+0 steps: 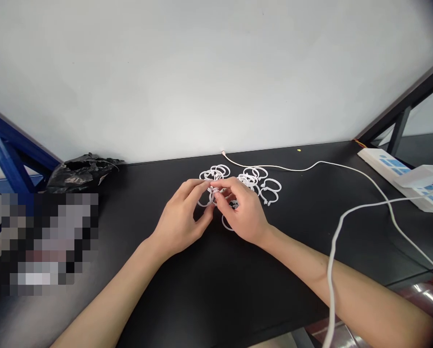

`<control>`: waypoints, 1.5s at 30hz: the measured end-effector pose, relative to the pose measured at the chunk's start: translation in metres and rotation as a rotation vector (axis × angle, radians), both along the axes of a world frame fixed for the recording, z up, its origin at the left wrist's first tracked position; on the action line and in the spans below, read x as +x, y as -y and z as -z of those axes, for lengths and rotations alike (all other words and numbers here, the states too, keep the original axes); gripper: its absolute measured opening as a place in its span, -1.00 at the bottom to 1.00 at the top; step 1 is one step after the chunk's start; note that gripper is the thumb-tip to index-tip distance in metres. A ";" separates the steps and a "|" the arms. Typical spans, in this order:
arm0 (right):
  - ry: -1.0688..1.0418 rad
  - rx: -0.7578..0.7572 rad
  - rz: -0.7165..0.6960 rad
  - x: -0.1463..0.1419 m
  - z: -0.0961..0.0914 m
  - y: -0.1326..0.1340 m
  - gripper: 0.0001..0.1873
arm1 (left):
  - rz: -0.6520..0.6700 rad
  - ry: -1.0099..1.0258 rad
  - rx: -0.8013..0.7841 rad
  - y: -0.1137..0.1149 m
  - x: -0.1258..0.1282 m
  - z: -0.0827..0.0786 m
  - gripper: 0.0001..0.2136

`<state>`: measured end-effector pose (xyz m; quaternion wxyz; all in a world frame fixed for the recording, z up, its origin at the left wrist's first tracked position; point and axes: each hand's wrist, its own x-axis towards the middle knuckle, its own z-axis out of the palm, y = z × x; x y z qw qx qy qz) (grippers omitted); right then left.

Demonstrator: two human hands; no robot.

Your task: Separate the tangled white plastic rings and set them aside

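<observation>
Several white plastic rings (270,189) lie in a loose heap on the black table (238,280), near its far edge. My left hand (182,217) and my right hand (243,209) meet over the near side of the heap. The fingertips of both hands pinch the same white ring (213,191), held just above the tabletop. More rings (216,172) lie behind my fingers, and part of another shows under my right palm.
A white cable (347,212) runs from the far edge across the right side and over my right forearm. A white power strip (394,169) sits at the right. A crumpled black bag (80,169) lies at the left, by a blue frame (9,150).
</observation>
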<state>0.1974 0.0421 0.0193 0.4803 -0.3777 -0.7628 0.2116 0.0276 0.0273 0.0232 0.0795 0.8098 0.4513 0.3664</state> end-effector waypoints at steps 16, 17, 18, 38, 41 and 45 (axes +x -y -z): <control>0.052 0.028 -0.017 0.005 0.001 -0.006 -0.86 | -0.026 -0.030 -0.012 0.000 0.000 0.004 -0.68; 0.058 0.030 -0.010 0.005 0.002 -0.007 -0.85 | -0.034 -0.033 -0.012 -0.001 0.000 0.005 -0.69; 0.067 0.038 -0.002 0.005 0.003 -0.007 -0.83 | -0.051 -0.039 -0.011 -0.002 -0.001 0.005 -0.69; 0.737 0.231 0.004 0.008 0.002 -0.007 -0.75 | -0.407 -0.374 0.040 -0.024 -0.039 0.015 -0.65; 0.783 0.262 -0.005 0.007 0.004 -0.008 -0.72 | -0.218 -0.321 0.024 -0.021 -0.030 0.014 -0.69; 0.724 0.278 -0.017 0.006 0.005 -0.009 -0.75 | -0.078 -0.263 -0.004 -0.017 -0.025 0.010 -0.74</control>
